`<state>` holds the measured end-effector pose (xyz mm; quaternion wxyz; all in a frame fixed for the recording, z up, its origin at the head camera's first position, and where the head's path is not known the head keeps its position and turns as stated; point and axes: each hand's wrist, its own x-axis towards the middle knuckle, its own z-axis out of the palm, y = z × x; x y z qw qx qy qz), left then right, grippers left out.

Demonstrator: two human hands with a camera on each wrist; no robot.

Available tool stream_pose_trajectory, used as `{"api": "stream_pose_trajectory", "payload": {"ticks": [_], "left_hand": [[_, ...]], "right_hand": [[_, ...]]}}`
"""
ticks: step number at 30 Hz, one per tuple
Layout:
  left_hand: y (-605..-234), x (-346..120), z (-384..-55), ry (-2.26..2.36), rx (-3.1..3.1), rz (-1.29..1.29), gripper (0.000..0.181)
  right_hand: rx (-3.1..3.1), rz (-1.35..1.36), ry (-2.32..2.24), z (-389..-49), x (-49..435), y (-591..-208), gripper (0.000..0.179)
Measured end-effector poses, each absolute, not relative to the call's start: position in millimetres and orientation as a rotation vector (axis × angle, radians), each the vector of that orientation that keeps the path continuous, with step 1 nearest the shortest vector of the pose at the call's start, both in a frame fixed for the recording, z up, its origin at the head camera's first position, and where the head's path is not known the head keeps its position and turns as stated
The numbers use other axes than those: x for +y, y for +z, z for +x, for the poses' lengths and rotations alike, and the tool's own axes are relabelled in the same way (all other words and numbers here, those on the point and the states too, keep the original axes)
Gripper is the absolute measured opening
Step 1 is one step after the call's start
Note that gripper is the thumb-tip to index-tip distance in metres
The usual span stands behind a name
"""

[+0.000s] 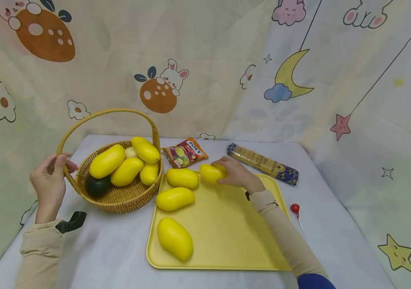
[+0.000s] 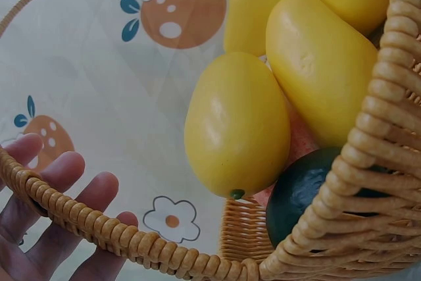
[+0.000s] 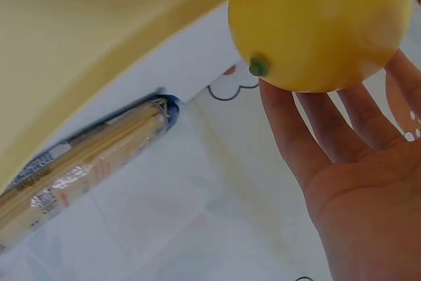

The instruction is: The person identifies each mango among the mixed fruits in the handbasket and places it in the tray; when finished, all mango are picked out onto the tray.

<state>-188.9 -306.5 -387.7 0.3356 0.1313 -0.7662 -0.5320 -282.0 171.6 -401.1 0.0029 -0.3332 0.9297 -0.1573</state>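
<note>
My left hand [image 1: 51,182] holds the left side of the handle of a wicker basket [image 1: 126,205], its fingers [image 2: 95,195] passing behind the handle in the left wrist view. Several yellow mangoes [image 1: 107,161] and a dark green avocado [image 1: 98,186] lie in the basket, with a paler fruit partly hidden among them. With my right hand [image 1: 237,173] I grip another mango [image 3: 316,24] by its sides, over the far part of a yellow tray [image 1: 227,228]. Three more mangoes [image 1: 175,239] rest along the tray's left side.
Behind the tray lies a red and orange candy bag [image 1: 186,153]. A long pack of noodles [image 1: 263,162] lies slanted at the back right. To the tray's right is a red lollipop [image 1: 295,208]. Patterned cloth [image 1: 205,48] hangs behind the white table [image 1: 115,249].
</note>
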Motion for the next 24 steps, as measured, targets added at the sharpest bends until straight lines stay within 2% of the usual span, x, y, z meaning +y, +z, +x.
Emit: {"api": "stream_pose_trajectory", "payload": {"ticks": [11, 24], "left_hand": [[-390, -307, -190, -1.377, -2.009, 0.363, 0.032], [-389, -307, -189, -1.377, -1.991, 0.309, 0.031]], "right_hand": [[2.874, -0.993, -0.51, -285, 177, -420, 0.053], [2.846, -1.007, -0.49, -286, 173, -424, 0.053]]}}
